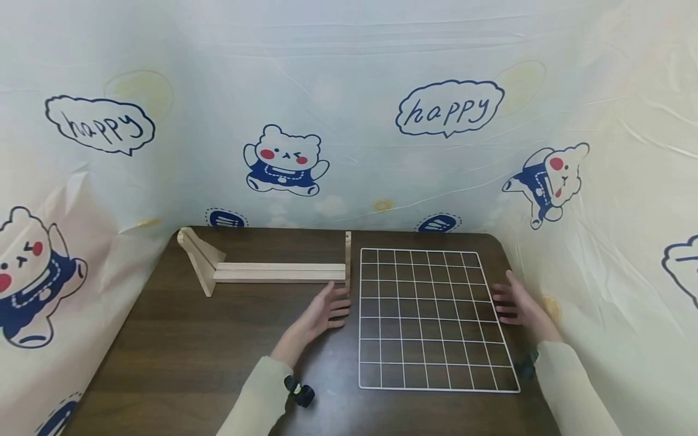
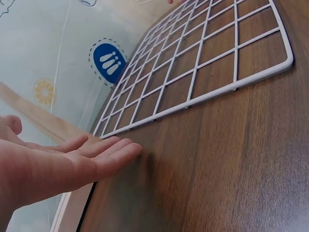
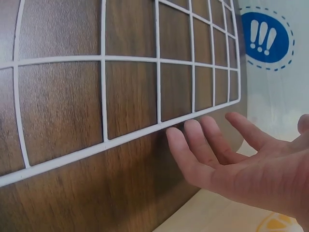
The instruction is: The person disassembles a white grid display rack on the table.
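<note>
A white wire grid panel [image 1: 431, 318] lies flat on the brown wooden table. My right hand [image 1: 519, 306] is at its right edge, and in the right wrist view the fingertips [image 3: 176, 137] come right up to the edge wire. To the left of the panel is my left hand [image 1: 322, 312], palm turned toward it, fingers extended and holding nothing. Just beyond that hand stands a pale wooden frame [image 1: 280, 272], with a triangular side piece [image 1: 200, 257] on the left, an upright side piece [image 1: 348, 260] on the right and a crossbar between them.
A pale cloth [image 1: 354, 60] printed with cartoon bears and "happy" bubbles hangs behind the table and along both sides. Dark wrist cameras [image 1: 300, 392] are strapped at the sleeves. Bare table [image 1: 180, 357] extends in front of the wooden frame.
</note>
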`<state>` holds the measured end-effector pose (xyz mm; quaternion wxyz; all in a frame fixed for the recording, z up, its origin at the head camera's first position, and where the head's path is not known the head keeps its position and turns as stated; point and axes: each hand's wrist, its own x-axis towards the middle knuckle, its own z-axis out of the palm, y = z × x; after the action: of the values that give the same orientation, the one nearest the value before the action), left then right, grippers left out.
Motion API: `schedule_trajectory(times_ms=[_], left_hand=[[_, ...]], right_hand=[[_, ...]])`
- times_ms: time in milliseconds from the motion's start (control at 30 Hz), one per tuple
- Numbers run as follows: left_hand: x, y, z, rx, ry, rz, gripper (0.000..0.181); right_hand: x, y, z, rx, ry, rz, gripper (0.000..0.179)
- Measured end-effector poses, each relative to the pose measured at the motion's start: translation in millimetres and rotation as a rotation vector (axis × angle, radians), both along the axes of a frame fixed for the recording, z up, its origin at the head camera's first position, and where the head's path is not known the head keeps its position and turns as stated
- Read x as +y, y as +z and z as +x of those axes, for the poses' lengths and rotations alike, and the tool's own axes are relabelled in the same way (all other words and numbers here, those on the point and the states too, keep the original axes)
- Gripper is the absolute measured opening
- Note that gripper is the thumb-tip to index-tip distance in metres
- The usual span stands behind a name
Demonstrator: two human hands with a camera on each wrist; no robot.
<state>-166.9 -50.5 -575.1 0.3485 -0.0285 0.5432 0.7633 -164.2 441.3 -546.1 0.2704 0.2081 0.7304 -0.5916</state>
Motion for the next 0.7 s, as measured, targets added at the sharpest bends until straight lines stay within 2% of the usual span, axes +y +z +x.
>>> schedule_trajectory(times_ms=[200, 333, 533, 700], left_hand=[[-15.2, 3.1, 4.8, -0.03, 0.028, 0.059, 0.075], [-27.0, -0.1, 9.0, -0.006, 0.041, 0.031, 0.074], [-41.8, 0.0, 15.4, 0.047, 0.085, -0.07, 0.074], [-48.3, 8.4, 20.4, 0.109, 0.142, -0.166, 0.068]], right_hand=[[-8, 6.8, 1.7, 0.036, 0.033, -0.035, 0.097], [-17, 13.8, 2.4, 0.053, 0.068, -0.071, 0.098], [-40, 22.7, 3.7, 0.076, 0.132, -0.131, 0.096], [-66, 28.2, 4.9, 0.161, 0.168, -0.143, 0.087]])
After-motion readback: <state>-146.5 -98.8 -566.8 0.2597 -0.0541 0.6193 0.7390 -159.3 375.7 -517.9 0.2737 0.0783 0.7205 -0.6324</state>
